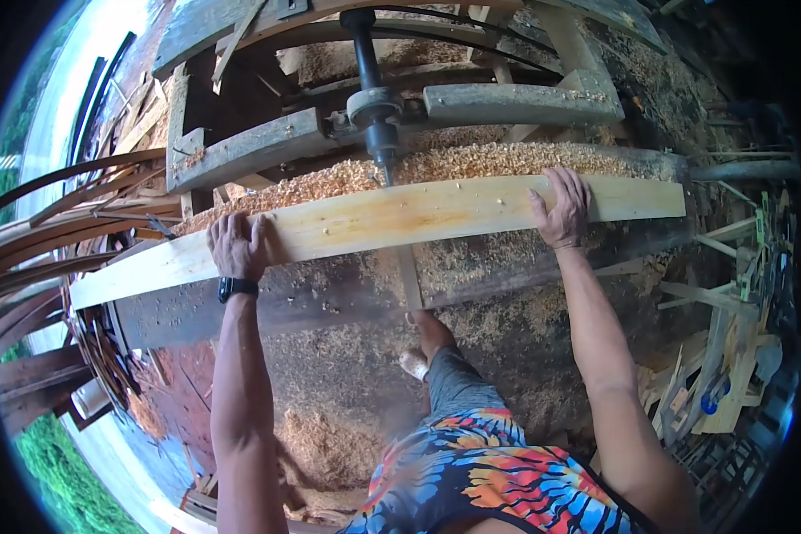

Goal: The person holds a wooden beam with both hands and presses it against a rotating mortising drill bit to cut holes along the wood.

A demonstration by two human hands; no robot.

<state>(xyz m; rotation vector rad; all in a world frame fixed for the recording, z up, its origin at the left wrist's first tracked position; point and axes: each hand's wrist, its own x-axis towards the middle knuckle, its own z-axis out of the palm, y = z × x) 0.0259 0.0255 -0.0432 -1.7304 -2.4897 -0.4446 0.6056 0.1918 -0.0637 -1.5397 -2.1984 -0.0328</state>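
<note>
Gripping one pale board (400, 212), two hands (237, 246).

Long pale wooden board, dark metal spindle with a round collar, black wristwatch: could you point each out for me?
Long pale wooden board (400, 214): head view, middle of its upper face.
Dark metal spindle (376, 107): head view, collar.
Black wristwatch (227, 287): head view, case.
</note>
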